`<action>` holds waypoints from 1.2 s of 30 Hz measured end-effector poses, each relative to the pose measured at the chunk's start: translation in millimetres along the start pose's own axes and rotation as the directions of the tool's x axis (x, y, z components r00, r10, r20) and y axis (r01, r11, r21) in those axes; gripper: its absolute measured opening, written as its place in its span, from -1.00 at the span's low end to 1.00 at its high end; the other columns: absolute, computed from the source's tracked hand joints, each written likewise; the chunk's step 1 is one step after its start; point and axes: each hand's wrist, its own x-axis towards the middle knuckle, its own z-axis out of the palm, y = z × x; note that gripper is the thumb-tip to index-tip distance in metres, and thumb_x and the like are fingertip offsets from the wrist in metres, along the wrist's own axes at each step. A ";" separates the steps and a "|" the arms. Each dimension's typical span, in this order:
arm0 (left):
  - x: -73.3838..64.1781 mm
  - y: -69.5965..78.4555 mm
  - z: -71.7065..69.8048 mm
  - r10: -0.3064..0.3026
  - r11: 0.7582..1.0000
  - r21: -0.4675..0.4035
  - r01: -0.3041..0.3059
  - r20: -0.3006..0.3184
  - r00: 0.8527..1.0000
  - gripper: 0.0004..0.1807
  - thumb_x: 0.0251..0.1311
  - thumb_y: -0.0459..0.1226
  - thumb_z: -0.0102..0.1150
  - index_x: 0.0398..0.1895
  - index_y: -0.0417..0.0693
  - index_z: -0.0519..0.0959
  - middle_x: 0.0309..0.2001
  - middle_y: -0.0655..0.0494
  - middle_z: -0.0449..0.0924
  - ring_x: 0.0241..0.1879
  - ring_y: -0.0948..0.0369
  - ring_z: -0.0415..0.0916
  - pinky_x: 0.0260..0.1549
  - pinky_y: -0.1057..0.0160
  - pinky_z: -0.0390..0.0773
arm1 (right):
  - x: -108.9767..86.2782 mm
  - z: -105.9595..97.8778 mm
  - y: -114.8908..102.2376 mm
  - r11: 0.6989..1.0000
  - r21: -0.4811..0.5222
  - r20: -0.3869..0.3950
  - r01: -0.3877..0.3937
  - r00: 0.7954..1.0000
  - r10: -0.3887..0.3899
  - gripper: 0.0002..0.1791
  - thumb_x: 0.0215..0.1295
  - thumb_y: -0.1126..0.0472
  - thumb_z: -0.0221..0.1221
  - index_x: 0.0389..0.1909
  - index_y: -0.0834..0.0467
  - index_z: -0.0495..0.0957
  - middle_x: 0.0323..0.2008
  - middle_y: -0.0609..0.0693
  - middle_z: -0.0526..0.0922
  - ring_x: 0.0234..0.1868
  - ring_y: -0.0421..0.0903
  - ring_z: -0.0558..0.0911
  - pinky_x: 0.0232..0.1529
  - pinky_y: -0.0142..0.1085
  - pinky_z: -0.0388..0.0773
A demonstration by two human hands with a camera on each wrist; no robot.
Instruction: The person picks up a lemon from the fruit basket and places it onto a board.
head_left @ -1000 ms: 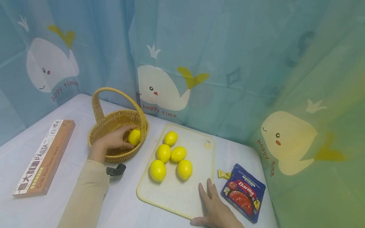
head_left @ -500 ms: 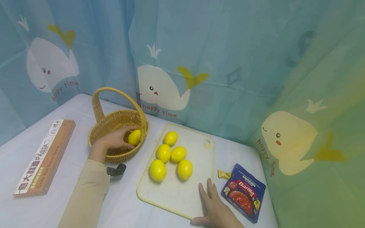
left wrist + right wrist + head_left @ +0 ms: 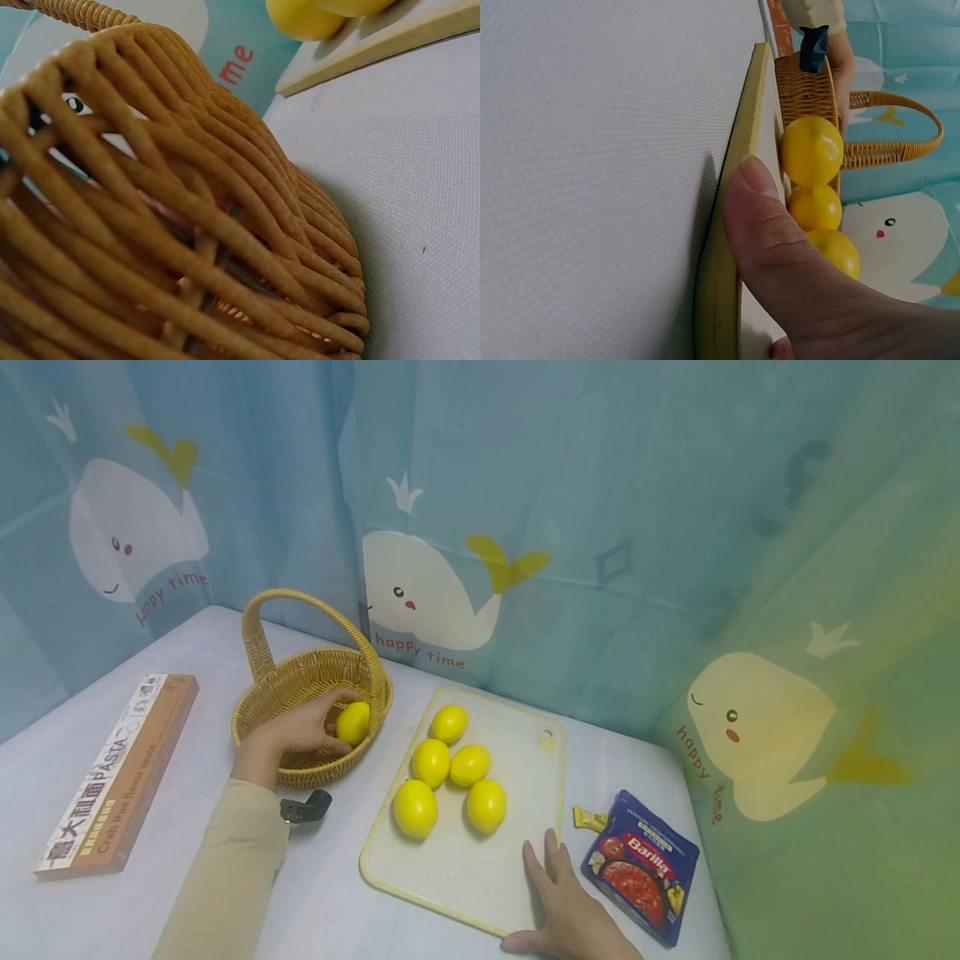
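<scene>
My left hand (image 3: 306, 727) reaches into a wicker basket (image 3: 330, 770) and holds a yellow lemon (image 3: 353, 723) near its right wall, under the foot of the handle. In the left wrist view the woven wall (image 3: 195, 165) hides this hand. Several more lemons (image 3: 431, 764) lie grouped on a white cutting board (image 3: 457, 868) with a yellow rim. My right hand (image 3: 567, 906) rests spread at the board's near right corner. The right wrist view shows its thumb (image 3: 780, 240) lying against the board's edge.
A long pasta box (image 3: 116, 777) lies left of the basket. Right of the board are a blue Barilla sauce pouch (image 3: 643, 870) and a small yellow packet (image 3: 589, 818). A black device (image 3: 306, 807) sits at the left wrist. Whale-print curtains (image 3: 600, 485) stand behind the table.
</scene>
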 end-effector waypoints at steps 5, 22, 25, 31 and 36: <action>-0.1 -0.5 0.5 0.002 1.000 0.028 -0.002 0.001 1.000 -0.05 -0.08 -0.19 0.45 0.39 0.11 0.12 0.31 -0.14 0.25 0.25 -0.12 0.31 0.20 -0.10 0.40 | -0.1 -0.1 0.3 1.000 0.003 0.001 0.005 1.000 -0.005 0.37 -0.49 -0.49 0.30 0.46 0.03 0.08 0.48 0.31 -0.19 0.39 0.43 0.02 -0.03 0.30 0.47; -0.7 0.0 -1.0 0.011 0.992 0.128 -0.011 0.001 1.000 -0.10 -0.07 -0.08 0.44 0.37 0.09 0.20 0.26 -0.11 0.34 0.18 -0.06 0.35 0.19 -0.12 0.39 | -1.8 -1.0 -0.3 1.000 0.002 -0.008 0.024 1.000 -0.024 0.38 -0.49 -0.51 0.28 0.46 0.05 0.09 0.47 0.33 -0.18 0.39 0.43 0.02 -0.05 0.29 0.48; -1.4 0.6 -1.5 0.008 0.993 0.118 -0.009 0.005 1.000 -0.12 -0.07 -0.08 0.44 0.35 0.10 0.21 0.25 -0.10 0.35 0.16 -0.07 0.37 0.16 -0.10 0.43 | -1.8 -0.9 -0.4 1.000 0.007 -0.008 0.025 1.000 -0.025 0.38 -0.49 -0.52 0.28 0.46 0.05 0.09 0.47 0.33 -0.18 0.40 0.43 0.01 -0.04 0.29 0.48; -2.8 1.3 -2.2 0.026 0.995 0.101 -0.026 0.006 1.000 -0.13 -0.06 -0.11 0.44 0.35 0.12 0.22 0.27 -0.08 0.33 0.19 -0.09 0.35 0.17 -0.12 0.42 | -1.1 -0.8 0.0 1.000 0.009 -0.004 0.014 1.000 -0.014 0.38 -0.50 -0.51 0.29 0.46 0.04 0.08 0.48 0.32 -0.19 0.40 0.42 0.00 -0.03 0.31 0.46; -3.6 3.5 -1.8 0.001 0.992 0.123 -0.002 0.006 1.000 -0.14 -0.05 -0.11 0.43 0.36 0.20 0.23 0.30 -0.07 0.31 0.19 -0.06 0.35 0.17 -0.11 0.41 | -1.1 -1.0 0.0 1.000 0.008 -0.002 0.015 1.000 -0.015 0.38 -0.49 -0.50 0.29 0.46 0.05 0.07 0.47 0.33 -0.19 0.40 0.42 0.00 -0.02 0.30 0.46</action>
